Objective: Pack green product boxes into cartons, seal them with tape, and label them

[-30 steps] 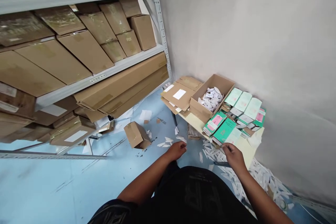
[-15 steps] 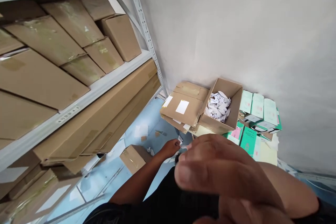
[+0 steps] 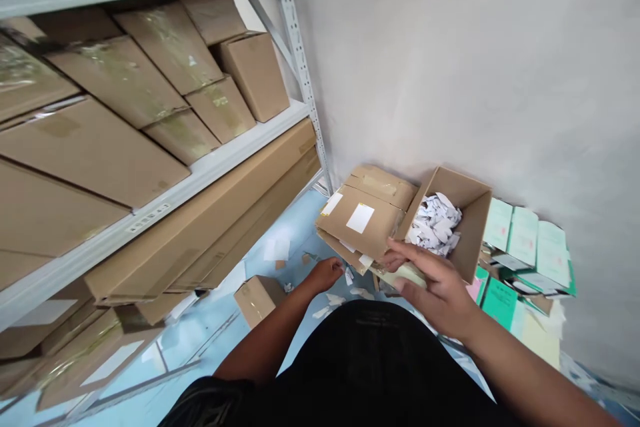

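My left hand (image 3: 326, 274) is closed, with a crumpled scrap of white paper (image 3: 349, 276) at its fingertips, low beside the table. My right hand (image 3: 434, 288) has its fingers and thumb apart and holds nothing that I can see. It hovers by the near edge of an open cardboard box (image 3: 471, 232), hiding part of that box and of the pale tabletop. Inside the box lies a heap of torn white paper (image 3: 436, 223). To its left are stacked flattened cardboard boxes (image 3: 373, 208) with white labels.
Metal shelving (image 3: 240, 155) full of cardboard boxes stands at the left. A small open carton (image 3: 257, 300) and paper scraps (image 3: 323, 311) lie on the blue floor. Green and white boxes (image 3: 525, 233) sit at the table's right, against the grey wall (image 3: 460, 67).
My right hand has dropped from close before the camera to beside the open box, its fingers now spread. The left hand stays low with the paper scrap. The view has shifted slightly left.
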Available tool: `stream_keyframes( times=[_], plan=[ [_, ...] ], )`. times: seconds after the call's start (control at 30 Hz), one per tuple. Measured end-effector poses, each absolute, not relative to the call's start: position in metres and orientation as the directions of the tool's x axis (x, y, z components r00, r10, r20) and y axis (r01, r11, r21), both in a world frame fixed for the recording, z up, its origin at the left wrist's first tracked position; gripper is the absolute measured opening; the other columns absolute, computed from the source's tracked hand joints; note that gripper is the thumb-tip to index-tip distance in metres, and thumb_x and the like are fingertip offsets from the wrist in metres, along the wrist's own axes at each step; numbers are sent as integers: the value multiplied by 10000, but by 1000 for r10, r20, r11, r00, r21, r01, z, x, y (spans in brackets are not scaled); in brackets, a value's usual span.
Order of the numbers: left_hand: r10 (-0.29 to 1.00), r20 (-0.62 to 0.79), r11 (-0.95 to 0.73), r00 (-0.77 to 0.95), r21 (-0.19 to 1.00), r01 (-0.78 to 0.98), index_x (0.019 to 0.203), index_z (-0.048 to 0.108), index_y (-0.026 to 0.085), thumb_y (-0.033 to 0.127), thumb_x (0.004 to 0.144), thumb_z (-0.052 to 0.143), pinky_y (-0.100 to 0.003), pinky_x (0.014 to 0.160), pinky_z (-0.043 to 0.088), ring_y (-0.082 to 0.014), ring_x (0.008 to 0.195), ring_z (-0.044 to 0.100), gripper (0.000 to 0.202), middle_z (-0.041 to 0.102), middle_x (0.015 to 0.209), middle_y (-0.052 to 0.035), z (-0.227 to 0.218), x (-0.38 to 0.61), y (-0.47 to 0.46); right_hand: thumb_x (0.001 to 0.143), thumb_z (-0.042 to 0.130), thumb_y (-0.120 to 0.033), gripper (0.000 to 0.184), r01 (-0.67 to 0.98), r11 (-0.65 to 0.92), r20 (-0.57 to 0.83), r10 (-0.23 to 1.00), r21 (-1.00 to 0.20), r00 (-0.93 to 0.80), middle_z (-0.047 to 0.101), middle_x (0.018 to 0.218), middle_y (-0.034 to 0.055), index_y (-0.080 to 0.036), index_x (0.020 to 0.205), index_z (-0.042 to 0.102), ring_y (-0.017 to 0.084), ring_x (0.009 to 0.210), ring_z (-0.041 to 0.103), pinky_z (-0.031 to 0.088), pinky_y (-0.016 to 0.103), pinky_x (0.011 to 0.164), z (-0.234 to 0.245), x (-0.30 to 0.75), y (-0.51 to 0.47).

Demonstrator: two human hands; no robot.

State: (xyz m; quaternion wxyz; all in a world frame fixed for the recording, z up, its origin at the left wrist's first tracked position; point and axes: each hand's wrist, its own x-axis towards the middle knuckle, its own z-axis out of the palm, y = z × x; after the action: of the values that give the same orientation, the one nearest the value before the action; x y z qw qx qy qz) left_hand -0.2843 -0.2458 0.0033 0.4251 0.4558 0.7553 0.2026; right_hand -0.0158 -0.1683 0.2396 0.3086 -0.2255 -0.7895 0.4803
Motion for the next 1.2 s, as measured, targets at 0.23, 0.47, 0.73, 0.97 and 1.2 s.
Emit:
stream_keyframes(
  times=[0.23, 0.47, 0.73, 0.97, 1.2],
  plan=[
    [736, -360, 641, -573, 642, 420, 1204, 683, 178, 291, 901, 586, -309, 972, 492, -237, 1121, 687, 338, 744, 1187, -96, 4, -319, -196, 863, 652, -474, 429, 512, -36, -379, 717, -858, -585, 785, 1148, 125, -186, 1155, 776, 340, 1094, 719, 537, 502, 1017, 74, 35, -140],
    [699, -369, 680, -613, 610, 407, 1393, 556, 136, 421, 834, 684, -344, 1038, 455, -323, 1334, 580, 640, 641, 1391, -190, -15, -380, -140, 852, 626, -514, 488, 521, -81, -416, 711, -850, -567, 785, 1157, 102, -199, 1201, 755, 338, 1094, 726, 556, 474, 992, 72, 15, -133],
    [788, -436, 615, -434, 529, 585, 1332, 584, 196, 524, 584, 866, -376, 1022, 465, -366, 1315, 584, 865, 629, 1366, -174, -50, -422, -105, 845, 605, -552, 467, 547, -160, -407, 836, -822, -368, 790, 1036, 96, -197, 1095, 776, 323, 993, 730, 574, 445, 911, 73, -37, -154],
    [882, -449, 446, -143, 696, 563, 1295, 586, 154, 211, 706, 774, -330, 912, 525, -257, 1043, 703, 621, 742, 1185, -115, -54, -444, -84, 857, 614, -525, 400, 589, -178, -404, 871, -788, -278, 780, 926, 47, -232, 1088, 757, 267, 853, 727, 565, 380, 820, 64, -91, -173],
    [934, -355, 306, 44, 857, 415, 1267, 595, 156, 133, 732, 618, -298, 887, 549, -219, 1036, 697, 536, 745, 1177, -67, -23, -457, -68, 875, 615, -515, 433, 666, -153, -410, 878, -730, -248, 777, 1073, 72, -218, 1167, 735, 240, 848, 715, 537, 341, 785, 70, -102, -188]
  ],
)
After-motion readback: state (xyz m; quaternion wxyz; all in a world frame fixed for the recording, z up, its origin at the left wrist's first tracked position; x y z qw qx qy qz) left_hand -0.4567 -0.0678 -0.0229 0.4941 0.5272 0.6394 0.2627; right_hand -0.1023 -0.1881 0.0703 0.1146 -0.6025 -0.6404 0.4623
